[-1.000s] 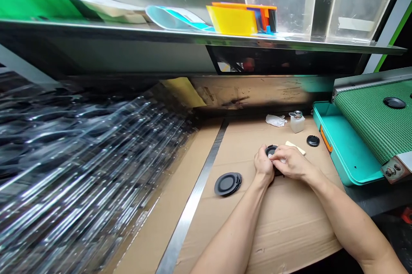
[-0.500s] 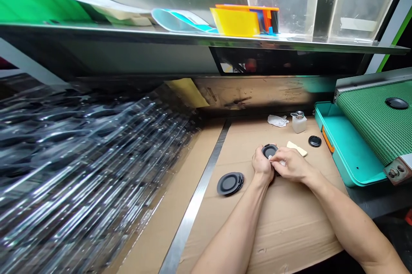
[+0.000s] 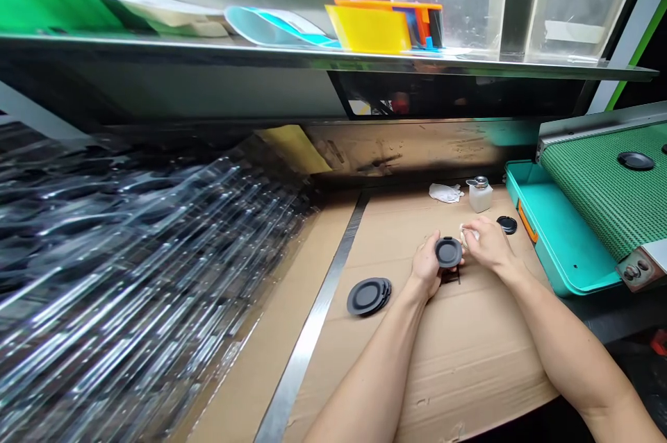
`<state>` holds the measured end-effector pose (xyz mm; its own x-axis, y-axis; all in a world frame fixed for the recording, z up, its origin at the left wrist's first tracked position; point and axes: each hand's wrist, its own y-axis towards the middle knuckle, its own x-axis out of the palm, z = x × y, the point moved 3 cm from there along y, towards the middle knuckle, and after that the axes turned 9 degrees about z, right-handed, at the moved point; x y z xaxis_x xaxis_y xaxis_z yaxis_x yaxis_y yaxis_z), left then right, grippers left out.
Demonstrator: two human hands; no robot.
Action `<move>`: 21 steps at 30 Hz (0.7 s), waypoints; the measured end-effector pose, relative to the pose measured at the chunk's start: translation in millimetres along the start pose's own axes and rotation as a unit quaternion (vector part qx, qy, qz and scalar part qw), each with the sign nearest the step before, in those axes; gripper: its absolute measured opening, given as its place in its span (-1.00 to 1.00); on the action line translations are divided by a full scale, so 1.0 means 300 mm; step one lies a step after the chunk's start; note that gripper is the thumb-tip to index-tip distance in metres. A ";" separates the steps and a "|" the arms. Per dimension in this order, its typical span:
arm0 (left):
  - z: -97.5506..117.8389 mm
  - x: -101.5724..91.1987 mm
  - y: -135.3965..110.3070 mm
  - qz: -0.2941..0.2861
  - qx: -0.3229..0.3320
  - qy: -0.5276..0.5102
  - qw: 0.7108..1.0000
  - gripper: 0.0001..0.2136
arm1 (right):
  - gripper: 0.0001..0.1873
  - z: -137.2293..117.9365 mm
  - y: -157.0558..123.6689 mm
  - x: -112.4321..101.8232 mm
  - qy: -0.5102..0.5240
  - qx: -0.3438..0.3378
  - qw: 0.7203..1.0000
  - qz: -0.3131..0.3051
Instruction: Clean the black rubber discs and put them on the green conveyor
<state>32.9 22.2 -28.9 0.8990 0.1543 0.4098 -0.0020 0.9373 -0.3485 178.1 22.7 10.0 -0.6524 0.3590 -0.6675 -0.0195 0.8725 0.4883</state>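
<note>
Over the cardboard-covered tabletop point(image 3: 469, 360), the left hand point(image 3: 426, 266) grips a round black lid point(image 3: 448, 253) by its edge, and the right hand point(image 3: 491, 243), just beside it, pinches a white wad point(image 3: 463, 230). Leftward lies a pile of similar lids point(image 3: 367, 296); a small bottle point(image 3: 480, 198) stands beyond.

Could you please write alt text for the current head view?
A person's left hand holds a round dark disc above cardboard; the right hand has something pale at its fingertips. Similar discs overlap at left; a teal tray sits right.
</note>
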 end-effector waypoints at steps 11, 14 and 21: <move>0.060 -0.045 0.017 0.016 -0.032 -0.156 0.987 -0.42 | -0.57 -0.001 -0.001 -0.064 -0.142 0.051 0.988 -0.035; 0.053 -0.038 0.016 0.003 -0.039 -0.159 0.986 -0.40 | -0.63 0.018 -0.001 -0.055 -0.165 0.065 0.983 -0.043; 0.052 -0.020 0.005 -0.037 -0.034 -0.161 0.986 -0.45 | -0.58 -0.005 -0.017 -0.048 -0.181 0.056 0.982 -0.015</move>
<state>20.6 27.5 -18.8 0.7103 0.1878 0.6784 0.0977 0.9281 -0.3593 186.5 12.6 17.9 -0.3404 0.4086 -0.8469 0.0614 0.9084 0.4136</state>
